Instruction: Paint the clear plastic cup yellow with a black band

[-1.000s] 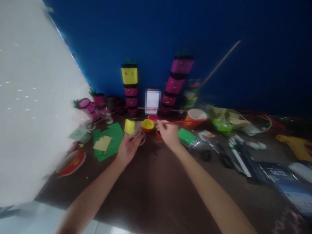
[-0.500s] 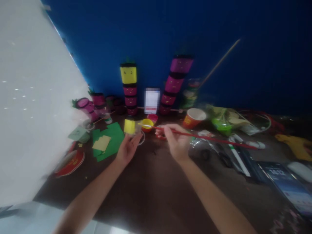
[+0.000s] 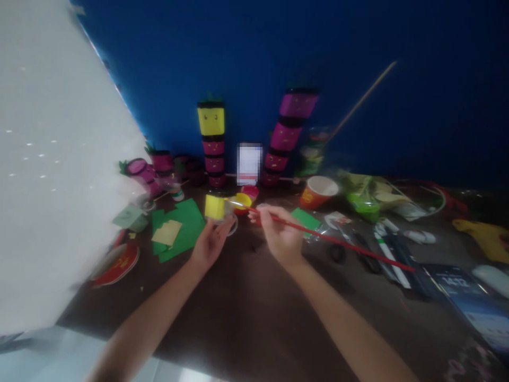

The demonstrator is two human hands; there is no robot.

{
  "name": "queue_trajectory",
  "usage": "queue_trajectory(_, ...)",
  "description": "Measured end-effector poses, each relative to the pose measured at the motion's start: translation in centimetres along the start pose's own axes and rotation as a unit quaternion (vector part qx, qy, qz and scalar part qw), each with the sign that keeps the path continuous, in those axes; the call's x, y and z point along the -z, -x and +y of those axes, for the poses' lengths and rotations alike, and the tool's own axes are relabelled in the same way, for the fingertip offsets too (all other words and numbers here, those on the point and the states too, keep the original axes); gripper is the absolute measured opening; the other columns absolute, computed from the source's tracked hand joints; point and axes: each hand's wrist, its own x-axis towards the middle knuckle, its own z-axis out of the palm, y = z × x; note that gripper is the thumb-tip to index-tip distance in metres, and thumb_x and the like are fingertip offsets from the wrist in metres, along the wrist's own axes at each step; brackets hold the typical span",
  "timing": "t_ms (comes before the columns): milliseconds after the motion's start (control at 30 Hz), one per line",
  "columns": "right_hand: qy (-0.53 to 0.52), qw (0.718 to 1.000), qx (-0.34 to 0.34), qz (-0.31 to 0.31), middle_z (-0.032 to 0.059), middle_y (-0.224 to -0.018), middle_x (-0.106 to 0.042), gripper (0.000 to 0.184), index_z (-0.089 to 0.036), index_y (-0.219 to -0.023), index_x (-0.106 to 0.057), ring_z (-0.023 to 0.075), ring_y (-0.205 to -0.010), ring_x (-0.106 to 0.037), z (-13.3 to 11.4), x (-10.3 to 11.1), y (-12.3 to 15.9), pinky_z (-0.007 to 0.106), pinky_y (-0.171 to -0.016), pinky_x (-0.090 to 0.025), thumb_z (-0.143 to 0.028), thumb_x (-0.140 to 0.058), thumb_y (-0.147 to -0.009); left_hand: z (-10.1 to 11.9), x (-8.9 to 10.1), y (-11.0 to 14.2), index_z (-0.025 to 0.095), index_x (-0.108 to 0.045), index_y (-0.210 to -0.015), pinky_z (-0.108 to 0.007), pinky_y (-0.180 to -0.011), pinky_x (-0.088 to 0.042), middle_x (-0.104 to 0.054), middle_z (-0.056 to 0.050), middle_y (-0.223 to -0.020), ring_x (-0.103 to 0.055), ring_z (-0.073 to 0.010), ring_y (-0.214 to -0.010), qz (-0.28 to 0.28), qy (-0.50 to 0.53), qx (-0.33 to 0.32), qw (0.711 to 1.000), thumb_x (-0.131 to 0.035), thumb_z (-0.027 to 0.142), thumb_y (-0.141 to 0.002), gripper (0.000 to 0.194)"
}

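Note:
My left hand [image 3: 212, 241] is closed around the lower part of a small cup [image 3: 214, 207] with yellow on its side. In my right hand [image 3: 280, 233] is a paintbrush with a long red handle [image 3: 338, 240], pinched near its front. The brush tip lies close to the yellow cup's right side; blur hides whether they touch. Just behind the tip stands an open pot of yellow paint [image 3: 242, 201], with a pink paint pot [image 3: 249, 192] behind it.
Stacked painted cups, one stack yellow-topped [image 3: 211, 122] and one magenta [image 3: 288, 132], stand at the back. Green paper [image 3: 186, 233] lies left. On the right are a paper cup [image 3: 318, 192], pens [image 3: 392, 260], a phone [image 3: 469, 302] and a green container [image 3: 363, 207].
The brush's handle end has swung downward, and my right hand has shifted slightly left. A green piece on the table beside that hand now shows. The yellow cup stays in my left hand.

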Motion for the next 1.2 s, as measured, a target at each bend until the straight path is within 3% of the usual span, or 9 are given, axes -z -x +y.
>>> queue_trajectory(300, 0.103, 0.993, 0.048, -0.042, 0.0004, -0.07, -0.071, 0.012, -0.021, -0.08, -0.065, 0.0145, -0.061, -0.068, 0.1, -0.1, 0.7, 0.028, -0.063, -0.059, -0.026, -0.055, -0.084, 0.0, 0.4, -0.2, 0.007, -0.051, -0.121, -0.033, -0.102, -0.043, -0.067, -0.016, -0.111, -0.057, -0.0222, -0.115, -0.005, 0.011, -0.012, 1.0, -0.04, 0.024, -0.092, 0.035)
queue_trajectory(600, 0.189, 0.975, 0.118, 0.005, 0.0022, -0.076, -0.074, 0.007, -0.022, -0.081, -0.067, 0.016, -0.064, -0.07, -1.8, -0.1, 1.0, 0.029, -0.064, -0.059, -0.021, -0.06, -0.08, -0.2, 0.1, -0.2, 0.012, -0.046, -0.129, -0.035, -0.103, -0.042, -0.062, -0.015, -0.122, -0.054, -0.0228, -0.117, 0.007, 0.025, -0.012, 1.0, -0.04, 0.019, -0.091, 0.039)
queue_trajectory(1200, 0.152, 0.984, 0.093, -0.002, 0.0037, -0.08, -0.074, 0.01, -0.02, -0.087, -0.067, 0.0161, -0.067, -0.071, -0.7, -0.4, 1.2, 0.029, -0.066, -0.06, -0.021, -0.059, -0.081, -0.3, 0.2, 0.2, 0.011, -0.054, -0.12, -0.034, -0.106, -0.04, -0.066, -0.013, -0.114, -0.054, -0.021, -0.118, -0.03, -0.005, -0.016, 0.999, -0.038, 0.021, -0.092, 0.033)
